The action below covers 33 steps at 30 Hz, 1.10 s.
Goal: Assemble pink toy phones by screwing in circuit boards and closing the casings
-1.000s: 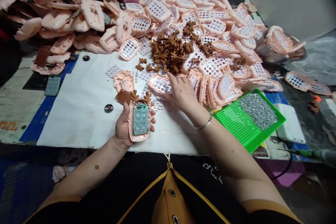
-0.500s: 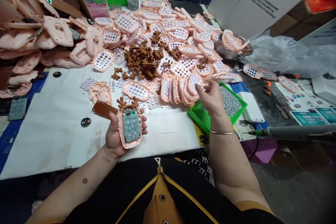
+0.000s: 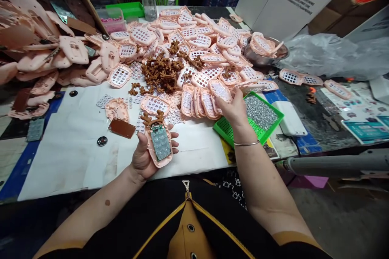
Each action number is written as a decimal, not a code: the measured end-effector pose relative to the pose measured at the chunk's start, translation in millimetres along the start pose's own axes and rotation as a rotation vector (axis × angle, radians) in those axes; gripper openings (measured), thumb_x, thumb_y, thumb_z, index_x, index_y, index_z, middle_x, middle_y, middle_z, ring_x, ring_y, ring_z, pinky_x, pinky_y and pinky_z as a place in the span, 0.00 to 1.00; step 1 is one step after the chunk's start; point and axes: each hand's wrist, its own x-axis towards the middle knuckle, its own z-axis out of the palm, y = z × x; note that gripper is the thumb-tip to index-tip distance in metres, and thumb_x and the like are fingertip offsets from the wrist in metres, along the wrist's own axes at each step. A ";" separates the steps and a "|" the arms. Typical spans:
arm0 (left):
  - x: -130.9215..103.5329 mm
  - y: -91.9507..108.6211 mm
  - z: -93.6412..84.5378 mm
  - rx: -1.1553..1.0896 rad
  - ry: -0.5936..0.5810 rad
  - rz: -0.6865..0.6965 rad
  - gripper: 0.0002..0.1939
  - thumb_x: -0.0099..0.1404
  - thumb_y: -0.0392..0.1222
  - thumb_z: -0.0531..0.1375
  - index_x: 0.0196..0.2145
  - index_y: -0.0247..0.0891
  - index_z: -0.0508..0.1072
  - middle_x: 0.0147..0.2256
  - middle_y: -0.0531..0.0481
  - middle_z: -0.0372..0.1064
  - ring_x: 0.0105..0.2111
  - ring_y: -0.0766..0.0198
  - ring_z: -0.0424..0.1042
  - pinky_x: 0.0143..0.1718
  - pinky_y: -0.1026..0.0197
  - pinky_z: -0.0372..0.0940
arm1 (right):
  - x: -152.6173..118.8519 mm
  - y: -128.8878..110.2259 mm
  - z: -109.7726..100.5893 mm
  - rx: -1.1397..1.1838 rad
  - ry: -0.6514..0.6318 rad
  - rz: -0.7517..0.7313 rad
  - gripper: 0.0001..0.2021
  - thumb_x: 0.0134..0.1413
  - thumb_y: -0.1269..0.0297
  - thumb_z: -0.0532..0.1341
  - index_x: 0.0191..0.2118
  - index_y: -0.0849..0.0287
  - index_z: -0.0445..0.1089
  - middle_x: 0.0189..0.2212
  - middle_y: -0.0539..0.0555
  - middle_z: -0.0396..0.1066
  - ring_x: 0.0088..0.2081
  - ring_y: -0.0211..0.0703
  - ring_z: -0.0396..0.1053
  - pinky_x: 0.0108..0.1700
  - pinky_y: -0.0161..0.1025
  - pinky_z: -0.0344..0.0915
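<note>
Left hand (image 3: pixel 142 160): palm up, curled around a pink case (image 3: pixel 163 163), thumb at its left edge, fingertips showing past its right edge. The case lies open side up, low over the near part of the table (image 3: pixel 75 149), with a green circuit board (image 3: pixel 161 142) and a pale keypad inside. A pair of brown antlers (image 3: pixel 146 119) sits at its far end, pointing away from the person.

Right hand (image 3: pixel 234 109): back upward, thumb and fingers partly bent, at the right end of a row of pink shells (image 3: pixel 199 104) leaning on one another. Whether it pinches a shell cannot be told (the hand itself covers the spot). A thin bracelet (image 3: pixel 246 144) rings the wrist.

Beside and partly under the right hand: one green tray (image 3: pixel 224 128), holding small silvery pieces (image 3: pixel 263 111) towards its right side. Right of the tray: one white box (image 3: pixel 291 119).

Beyond the left hand: one keypad shell (image 3: pixel 154 105), lying just past the antlers; left of it, one wired shell (image 3: pixel 117 108), with a brown board (image 3: pixel 122 128) near it. Nearer the person, on white paper: one round black speaker (image 3: pixel 102 141).

Farther back: a heap of brown antler pieces (image 3: pixel 164 73), against a wide spread of pink shells with rows of holes (image 3: pixel 200 41); to the right, a metal bowl (image 3: pixel 258 58) with shells in it.
</note>
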 end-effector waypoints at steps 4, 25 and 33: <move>-3.6 1.4 -0.6 -0.005 0.008 0.006 0.44 0.43 0.67 0.70 0.49 0.29 0.74 0.41 0.38 0.78 0.35 0.54 0.79 0.38 0.55 0.75 | -16.9 -4.7 -2.1 -0.021 0.099 -0.139 0.42 0.48 0.48 0.63 0.64 0.69 0.53 0.60 0.73 0.63 0.60 0.67 0.63 0.60 0.64 0.58; -2.7 7.2 -7.1 -0.012 0.144 0.118 0.34 0.53 0.68 0.64 0.49 0.42 0.74 0.46 0.43 0.76 0.56 0.39 0.69 0.49 0.39 0.70 | -167.1 -10.9 34.4 0.662 -0.562 -0.170 0.40 0.54 0.49 0.64 0.68 0.54 0.47 0.66 0.63 0.56 0.65 0.54 0.59 0.65 0.57 0.59; 1.0 6.2 -14.6 -0.031 0.133 0.006 0.33 0.54 0.67 0.64 0.45 0.37 0.76 0.42 0.41 0.78 0.53 0.39 0.72 0.51 0.41 0.69 | -160.4 -13.7 31.3 1.314 -1.101 0.631 0.27 0.64 0.43 0.48 0.56 0.57 0.65 0.47 0.60 0.77 0.43 0.47 0.78 0.40 0.42 0.78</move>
